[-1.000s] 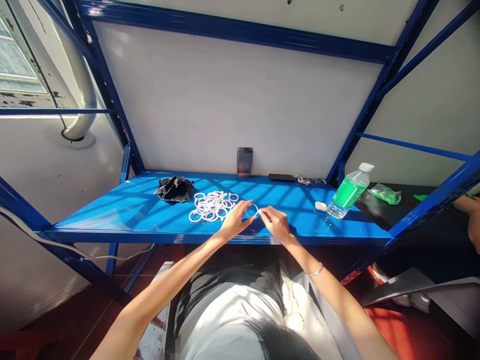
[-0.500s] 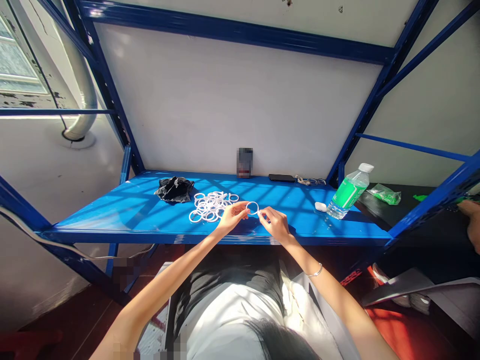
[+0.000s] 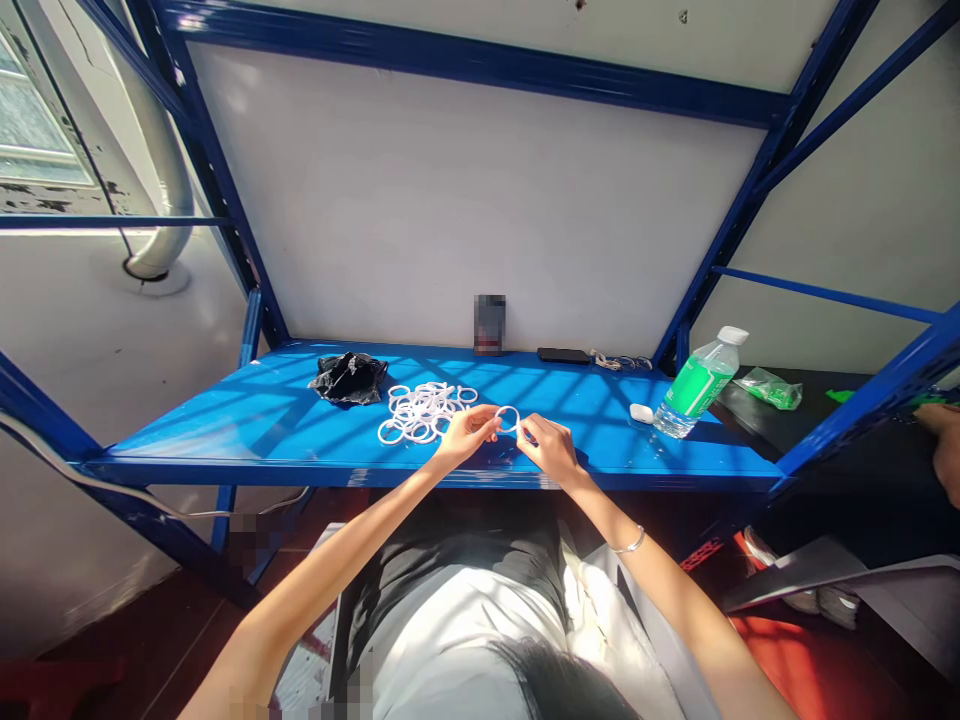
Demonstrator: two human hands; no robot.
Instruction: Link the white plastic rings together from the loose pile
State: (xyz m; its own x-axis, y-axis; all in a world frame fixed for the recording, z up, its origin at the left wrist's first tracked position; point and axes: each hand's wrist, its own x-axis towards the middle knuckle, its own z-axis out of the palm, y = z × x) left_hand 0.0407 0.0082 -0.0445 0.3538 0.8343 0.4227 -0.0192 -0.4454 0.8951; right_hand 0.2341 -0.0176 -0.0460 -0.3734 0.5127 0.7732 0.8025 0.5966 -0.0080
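Note:
Between my hands, just above the blue table (image 3: 240, 425), is a thin white ring (image 3: 508, 408). My left hand (image 3: 469, 430) pinches its left side between thumb and fingers. The fingertips of my right hand (image 3: 550, 443) are closed on the ring's right edge. Left of my left hand lies a loose pile of similar white rings (image 3: 424, 410), overlapping one another on the table. Whether the ring has a gap or a join is too small to make out.
A crumpled black plastic bag (image 3: 350, 380) lies left of the pile. At the back are an upright dark blurred object (image 3: 490, 325), a black phone (image 3: 564, 355) and a coiled cable (image 3: 619, 361). A green-labelled bottle (image 3: 697, 388) and small white case (image 3: 641, 413) stand right. Another person's hand (image 3: 941, 440) shows far right.
The ring has shifted very slightly to the right and down between my fingers. Both hands keep their hold, and the pile looks the same.

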